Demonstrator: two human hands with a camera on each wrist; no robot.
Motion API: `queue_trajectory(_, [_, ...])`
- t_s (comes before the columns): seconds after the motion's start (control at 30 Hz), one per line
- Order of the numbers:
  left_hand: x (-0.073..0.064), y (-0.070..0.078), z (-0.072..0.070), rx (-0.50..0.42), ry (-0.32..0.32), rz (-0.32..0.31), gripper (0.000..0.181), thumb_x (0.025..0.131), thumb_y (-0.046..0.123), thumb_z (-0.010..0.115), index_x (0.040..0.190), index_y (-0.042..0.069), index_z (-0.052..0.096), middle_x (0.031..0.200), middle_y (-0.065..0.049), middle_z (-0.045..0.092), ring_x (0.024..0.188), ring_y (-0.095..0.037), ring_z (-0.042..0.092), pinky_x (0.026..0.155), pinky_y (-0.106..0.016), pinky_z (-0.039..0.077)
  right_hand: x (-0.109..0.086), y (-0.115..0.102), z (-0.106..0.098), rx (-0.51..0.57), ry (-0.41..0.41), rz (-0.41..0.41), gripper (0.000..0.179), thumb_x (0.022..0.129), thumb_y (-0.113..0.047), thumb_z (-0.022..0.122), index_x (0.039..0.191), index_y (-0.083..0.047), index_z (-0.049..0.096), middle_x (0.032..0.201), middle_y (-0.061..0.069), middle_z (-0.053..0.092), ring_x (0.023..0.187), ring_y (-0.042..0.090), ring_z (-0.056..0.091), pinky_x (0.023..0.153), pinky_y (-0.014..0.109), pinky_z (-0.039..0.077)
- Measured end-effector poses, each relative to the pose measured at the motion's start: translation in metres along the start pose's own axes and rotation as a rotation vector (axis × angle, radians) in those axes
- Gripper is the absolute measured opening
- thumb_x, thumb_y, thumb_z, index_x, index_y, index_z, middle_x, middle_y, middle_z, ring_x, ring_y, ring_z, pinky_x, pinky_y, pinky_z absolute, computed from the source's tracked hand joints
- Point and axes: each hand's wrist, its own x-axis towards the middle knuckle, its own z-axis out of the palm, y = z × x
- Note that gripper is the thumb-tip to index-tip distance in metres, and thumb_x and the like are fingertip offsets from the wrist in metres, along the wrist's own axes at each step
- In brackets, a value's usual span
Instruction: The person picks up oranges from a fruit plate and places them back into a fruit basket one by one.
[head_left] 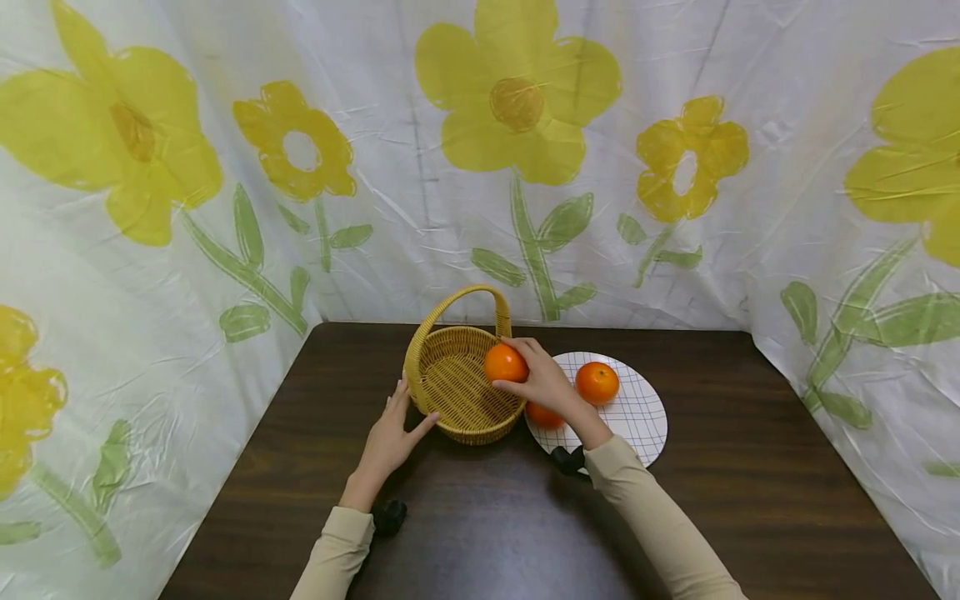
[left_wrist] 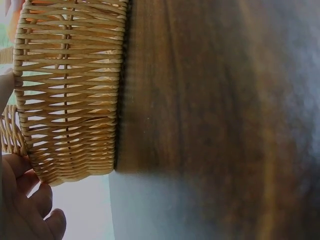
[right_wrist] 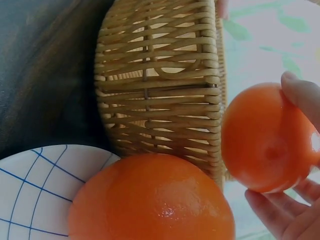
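Note:
My right hand holds an orange between thumb and fingers at the right rim of the yellow wicker basket. In the right wrist view, the held orange is level with the basket's rim, beside its woven wall. My left hand rests at the basket's left front, thumb and fingers spread along the rim. The left wrist view has its fingers at the wall near the handle's foot. Inside, the basket's woven bottom shows bare.
Right of the basket lies a white plate with blue grid lines. It bears an orange and another orange partly behind my right wrist. The basket's arched handle stands upright. A flowered curtain hangs behind the dark wooden table.

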Motion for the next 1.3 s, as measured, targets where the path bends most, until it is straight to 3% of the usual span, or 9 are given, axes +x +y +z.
queue_trajectory(0.47, [0.0, 0.0, -0.001, 0.005, -0.003, 0.009, 0.084, 0.085, 0.064, 0.049, 0.148, 0.037, 0.0, 0.156, 0.003, 0.004, 0.141, -0.035, 0.014, 0.107, -0.057, 0.023, 0.005, 0.002, 0.007, -0.016, -0.026, 0.017, 0.074, 0.075, -0.045, 0.075, 0.137, -0.02, 0.045, 0.127, 0.006, 0.048, 0.107, 0.025, 0.055, 0.085, 0.046, 0.05])
queue_trajectory(0.73, [0.0, -0.001, 0.001, 0.002, 0.001, 0.002, 0.084, 0.085, 0.064, 0.049, 0.148, 0.037, 0.0, 0.156, 0.002, 0.004, 0.14, -0.037, 0.015, 0.107, -0.058, 0.023, 0.008, -0.001, 0.009, -0.037, -0.059, 0.019, 0.075, 0.075, -0.042, 0.075, 0.137, -0.012, 0.045, 0.127, 0.011, 0.048, 0.106, 0.029, 0.055, 0.085, 0.048, 0.049])
queue_trajectory(1.3, [0.0, -0.001, 0.003, -0.007, 0.013, 0.003, 0.083, 0.085, 0.063, 0.05, 0.148, 0.037, 0.003, 0.156, 0.0, 0.006, 0.139, -0.038, 0.017, 0.103, -0.061, 0.027, 0.015, -0.002, 0.015, -0.075, -0.146, 0.063, 0.075, 0.076, -0.042, 0.074, 0.139, -0.017, 0.043, 0.13, 0.011, 0.047, 0.11, 0.029, 0.053, 0.087, 0.048, 0.048])
